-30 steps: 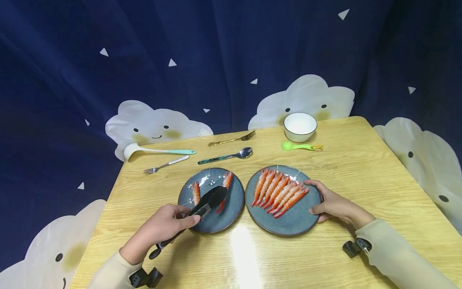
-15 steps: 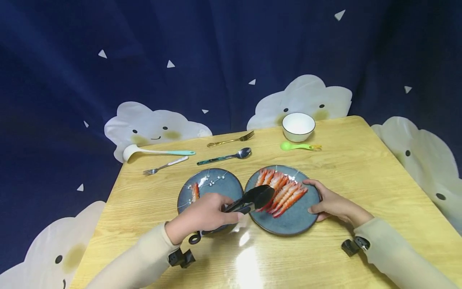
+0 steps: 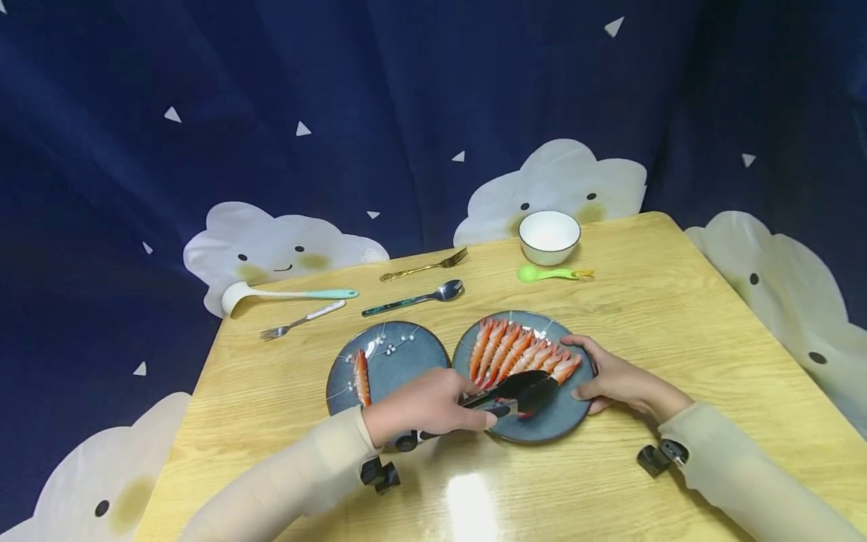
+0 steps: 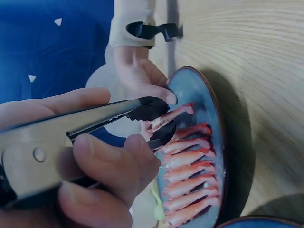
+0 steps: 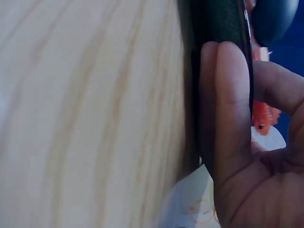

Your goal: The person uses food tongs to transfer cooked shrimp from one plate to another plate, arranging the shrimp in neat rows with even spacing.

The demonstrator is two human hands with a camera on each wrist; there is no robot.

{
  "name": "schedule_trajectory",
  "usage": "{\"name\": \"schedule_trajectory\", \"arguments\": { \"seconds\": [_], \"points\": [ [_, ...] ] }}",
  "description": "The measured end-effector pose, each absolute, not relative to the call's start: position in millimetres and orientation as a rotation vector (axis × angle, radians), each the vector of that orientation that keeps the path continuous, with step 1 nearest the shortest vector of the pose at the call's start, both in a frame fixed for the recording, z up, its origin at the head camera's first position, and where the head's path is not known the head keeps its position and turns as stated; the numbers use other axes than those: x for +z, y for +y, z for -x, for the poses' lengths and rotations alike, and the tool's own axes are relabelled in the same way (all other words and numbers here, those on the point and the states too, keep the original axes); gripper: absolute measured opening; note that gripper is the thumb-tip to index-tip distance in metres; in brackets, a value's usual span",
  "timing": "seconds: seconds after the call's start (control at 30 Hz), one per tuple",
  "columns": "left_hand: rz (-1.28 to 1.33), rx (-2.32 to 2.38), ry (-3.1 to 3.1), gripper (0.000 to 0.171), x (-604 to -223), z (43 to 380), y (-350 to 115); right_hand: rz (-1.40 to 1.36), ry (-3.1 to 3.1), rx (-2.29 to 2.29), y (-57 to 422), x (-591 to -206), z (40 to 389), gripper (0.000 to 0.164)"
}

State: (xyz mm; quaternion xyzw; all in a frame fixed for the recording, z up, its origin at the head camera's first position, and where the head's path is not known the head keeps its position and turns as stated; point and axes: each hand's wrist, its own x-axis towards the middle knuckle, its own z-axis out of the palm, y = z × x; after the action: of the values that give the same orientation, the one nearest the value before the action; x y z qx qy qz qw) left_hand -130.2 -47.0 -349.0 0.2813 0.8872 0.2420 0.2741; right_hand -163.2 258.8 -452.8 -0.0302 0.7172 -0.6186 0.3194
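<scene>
My left hand (image 3: 427,406) grips black-tipped kitchen tongs (image 3: 531,390) over the right-hand plate (image 3: 528,431). In the left wrist view a shrimp (image 4: 183,112) lies between the tong tips, at the end of a row of red-and-white shrimp (image 3: 497,350). Whether the shrimp touches the plate cannot be told. My right hand (image 3: 612,380) holds the right rim of that plate, thumb above and fingers beneath, as the right wrist view shows. One shrimp (image 3: 362,379) lies on the left-hand blue plate (image 3: 409,361), partly hidden by my left forearm and hand.
Behind the plates lie a spoon (image 3: 448,290), a gold fork (image 3: 454,260), a silver fork (image 3: 274,332), a white ladle (image 3: 237,295) and a green spoon (image 3: 542,274). A white bowl (image 3: 550,239) stands near the far edge of the wooden table (image 3: 677,316).
My left hand has carried the tongs and a shrimp rightward from the left plate to the right plate, beside the row. The right hand keeps its hold on the rim.
</scene>
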Motion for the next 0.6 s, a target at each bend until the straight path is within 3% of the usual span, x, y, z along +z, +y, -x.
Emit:
{"name": "schedule_trajectory", "arguments": {
  "seconds": [0.6],
  "points": [
    [-0.759, 0.698, 2.339, 0.049, -358, 143, -56, 0.16, 1.776, -1.607, 266, -453, 167, 0.099]
  ]
}}
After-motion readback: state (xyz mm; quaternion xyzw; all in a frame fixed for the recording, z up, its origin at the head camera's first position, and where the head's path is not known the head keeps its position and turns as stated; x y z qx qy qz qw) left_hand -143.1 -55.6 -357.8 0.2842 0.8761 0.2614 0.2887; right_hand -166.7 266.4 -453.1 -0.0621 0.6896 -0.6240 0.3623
